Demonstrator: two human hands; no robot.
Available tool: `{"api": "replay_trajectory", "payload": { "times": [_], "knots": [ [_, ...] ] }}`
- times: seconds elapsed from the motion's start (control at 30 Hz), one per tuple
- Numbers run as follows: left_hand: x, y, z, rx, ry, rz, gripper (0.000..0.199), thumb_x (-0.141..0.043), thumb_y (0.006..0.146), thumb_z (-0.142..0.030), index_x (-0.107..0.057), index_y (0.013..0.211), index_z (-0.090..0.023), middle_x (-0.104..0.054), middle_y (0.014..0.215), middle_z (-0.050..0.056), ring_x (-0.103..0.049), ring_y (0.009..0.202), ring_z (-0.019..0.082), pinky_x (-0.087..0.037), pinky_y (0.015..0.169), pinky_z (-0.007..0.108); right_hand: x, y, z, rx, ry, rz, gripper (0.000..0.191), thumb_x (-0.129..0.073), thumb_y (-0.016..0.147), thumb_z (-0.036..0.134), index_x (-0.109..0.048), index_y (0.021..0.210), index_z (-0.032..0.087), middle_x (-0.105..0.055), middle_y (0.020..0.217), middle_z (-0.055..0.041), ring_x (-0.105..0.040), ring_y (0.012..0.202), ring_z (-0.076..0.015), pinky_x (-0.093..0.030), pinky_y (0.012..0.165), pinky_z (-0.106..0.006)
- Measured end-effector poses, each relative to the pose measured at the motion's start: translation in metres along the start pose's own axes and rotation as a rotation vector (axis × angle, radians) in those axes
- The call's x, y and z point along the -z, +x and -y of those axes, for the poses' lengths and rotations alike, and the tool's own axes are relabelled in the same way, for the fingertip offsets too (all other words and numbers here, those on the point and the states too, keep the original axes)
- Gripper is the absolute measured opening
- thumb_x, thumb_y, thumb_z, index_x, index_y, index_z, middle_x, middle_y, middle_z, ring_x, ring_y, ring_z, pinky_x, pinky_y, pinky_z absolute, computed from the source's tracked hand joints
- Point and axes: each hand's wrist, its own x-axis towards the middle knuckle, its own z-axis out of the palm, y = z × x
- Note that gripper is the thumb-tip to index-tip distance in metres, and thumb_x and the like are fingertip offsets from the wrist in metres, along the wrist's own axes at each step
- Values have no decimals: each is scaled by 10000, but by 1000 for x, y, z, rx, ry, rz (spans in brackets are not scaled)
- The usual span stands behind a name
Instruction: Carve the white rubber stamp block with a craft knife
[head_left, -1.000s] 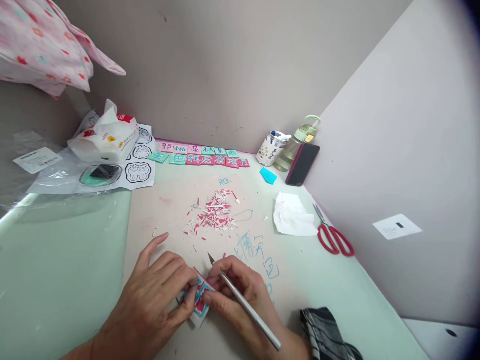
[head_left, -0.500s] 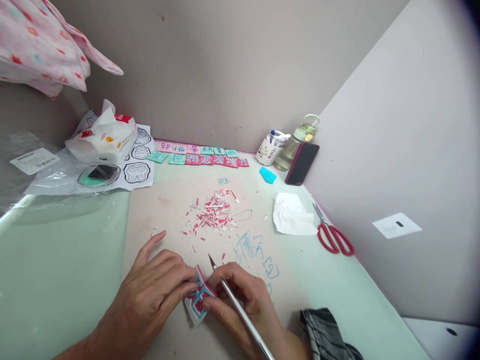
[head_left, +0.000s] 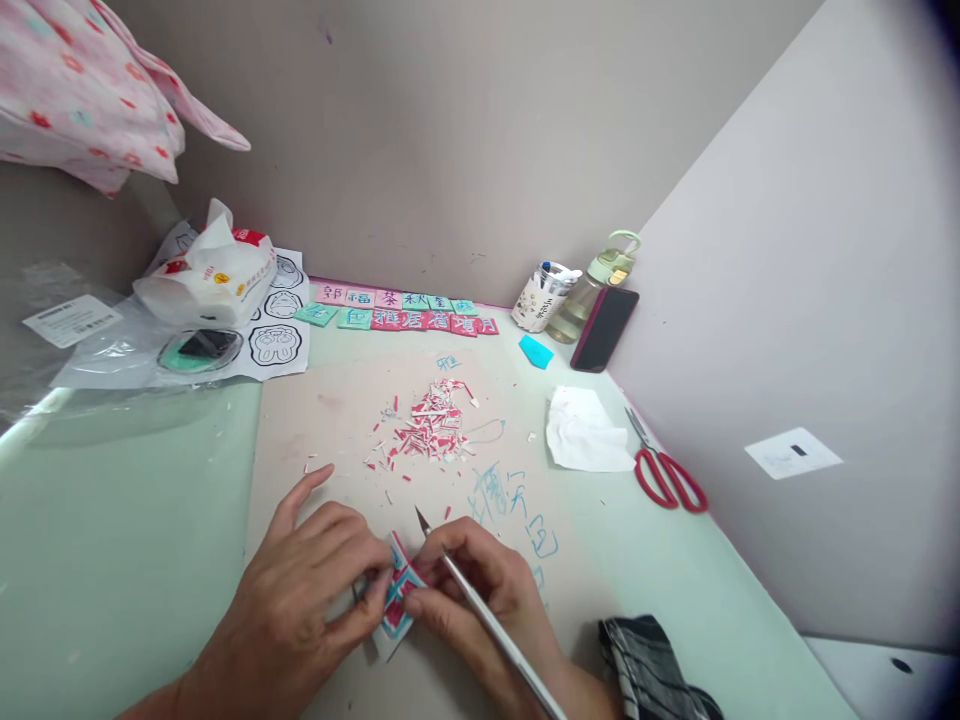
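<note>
A small red, white and blue carved piece (head_left: 399,612) is held between both hands above the beige board (head_left: 300,420). My left hand (head_left: 307,585) pinches its left side with thumb and fingers, the little finger stretched out. My right hand (head_left: 487,600) grips its right edge between thumb and fingertips. A silver craft knife (head_left: 499,632) also rests in my right hand, its blade pointing up and left, clear of the piece. Beyond the hands lies a pile of red and white scraps (head_left: 435,425). Parts of the piece are hidden by the fingers.
Lettered tiles (head_left: 412,320) line the back. A tissue pack (head_left: 217,275) sits at the back left. On the right are a pen cup (head_left: 538,300), bottle (head_left: 574,310), phone (head_left: 604,330), crumpled tissue (head_left: 585,430), red scissors (head_left: 667,475) and dark cloth (head_left: 652,670).
My left thumb and fingers have shifted slightly on the piece, which is tilted a little differently. The knife handle has moved slightly to the right.
</note>
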Motion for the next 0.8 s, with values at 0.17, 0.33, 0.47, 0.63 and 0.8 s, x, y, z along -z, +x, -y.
{"api": "replay_trajectory", "payload": {
  "times": [0.17,0.33,0.47,0.63,0.8],
  "knots": [
    [-1,-1,11,144,-109,-44,100,-532,956,-193,-543,877,-253,-604,747,-101,-618,684,111,-260,1219,361,6,7,5,-100,202,-16,337,-926,725,327,-645,858,195,-611,772,37,-521,671,-89,-424,630,-201],
    [4,-3,10,333,-108,-69,158,-493,999,-343,-553,865,-284,-678,831,-57,-689,849,167,-541,764,233,11,9,5,-113,257,-39,338,-928,736,337,-656,882,199,-654,821,30,-589,712,-91,-461,667,-202],
    [5,-2,8,341,-121,-84,130,-490,996,-326,-558,891,-290,-662,840,-40,-697,884,174,-545,701,217,11,8,8,-114,249,-42,333,-925,746,344,-663,896,202,-663,829,32,-599,716,-89,-469,676,-202],
    [5,-2,9,290,-97,-92,91,-481,1011,-307,-569,988,-315,-705,919,-50,-706,1005,178,-559,838,246,10,7,8,-97,232,-61,331,-920,751,357,-664,894,205,-673,841,30,-606,723,-91,-477,690,-209],
    [-3,-9,7,305,-38,-60,218,-532,993,-422,-512,1184,-319,-716,1090,0,-698,1072,238,-593,915,361,11,8,8,-88,186,-85,318,-902,767,360,-653,893,207,-678,855,24,-618,757,-107,-478,708,-222]
  ]
}}
